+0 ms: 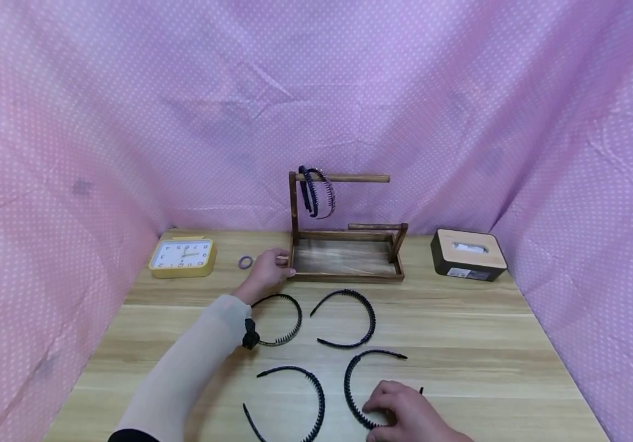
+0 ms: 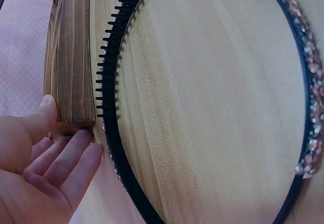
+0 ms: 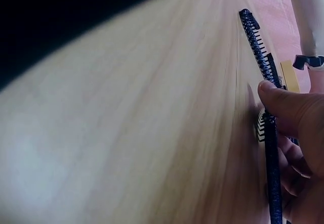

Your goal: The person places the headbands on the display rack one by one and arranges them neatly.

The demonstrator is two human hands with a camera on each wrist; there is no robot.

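Observation:
In the head view my left hand grips the left end of a brown wooden rack, its thumb on the front corner. The left wrist view shows the fingers curled under the end of the rack's wood. Beneath my left forearm lies a toothed headband with glittery stones. At the lower right, my right hand pinches a black toothed headband by its side. In the right wrist view, the thumb presses one side of this headband, fingers on the other; part of it is hidden.
Two more black headbands lie on the wooden table. Several headbands hang from the rack's upper bar. A purple ring and a yellow clock are at left, a tissue box at right. Pink curtains surround the table.

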